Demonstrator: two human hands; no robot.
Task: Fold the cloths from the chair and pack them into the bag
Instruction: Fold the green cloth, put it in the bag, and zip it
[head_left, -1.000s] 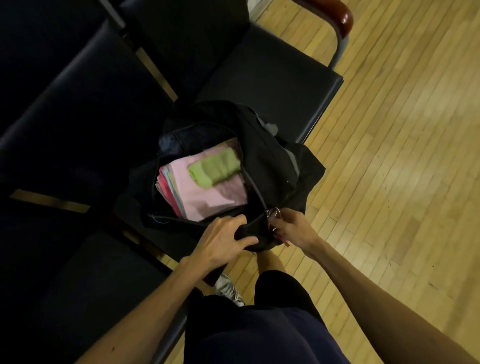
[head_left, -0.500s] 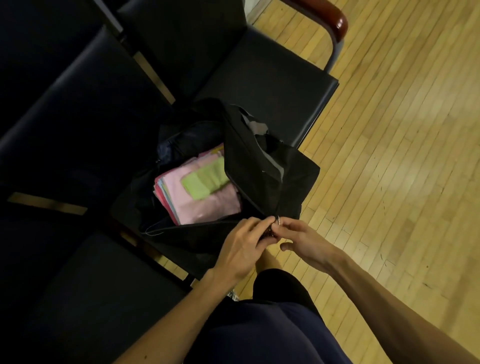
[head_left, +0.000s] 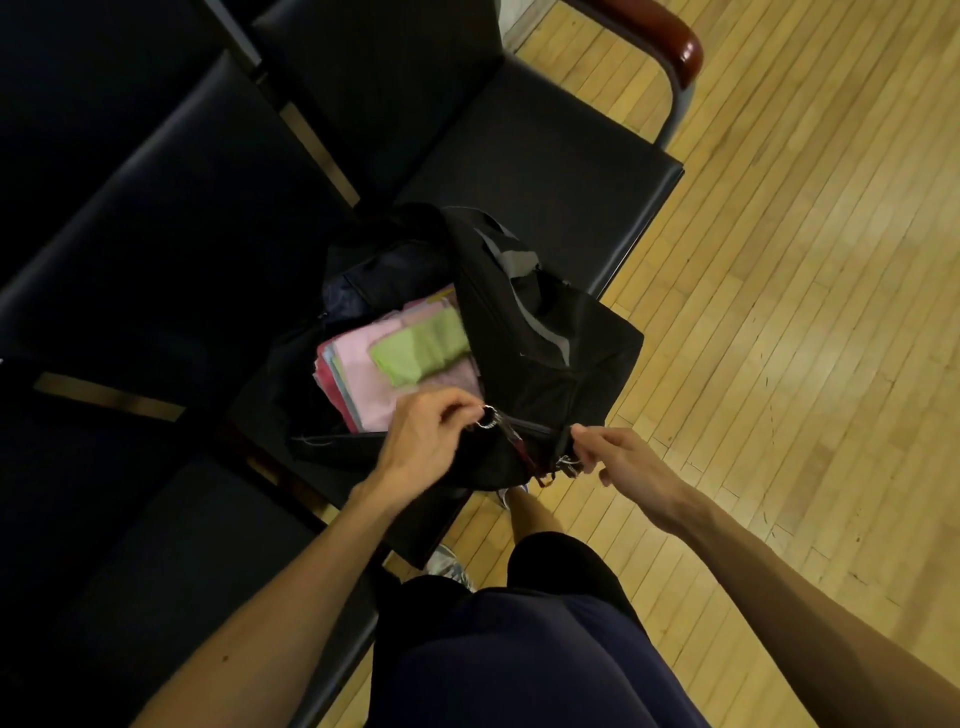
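Note:
A black bag (head_left: 550, 353) sits open on the front edge of a black chair seat (head_left: 545, 171). Inside lies a stack of folded cloths, pink on top (head_left: 363, 374), with a folded green cloth (head_left: 423, 348) across it. My left hand (head_left: 426, 441) pinches a metal zipper ring (head_left: 488, 418) at the bag's near edge. My right hand (head_left: 618, 462) pinches the bag's near right corner by a second zipper pull (head_left: 566, 462). A short stretch of zip between the two hands looks closed.
Black padded seats (head_left: 156, 234) run in a row to the left and behind the bag. A chair armrest with a red-brown pad (head_left: 670, 41) stands at the top right. Wooden floor (head_left: 779, 312) spreads to the right. My legs (head_left: 519, 649) are below.
My hands, which met at the bag's near corner, have parted. The left hand moved left with the zipper ring, while the right hand stays at the corner.

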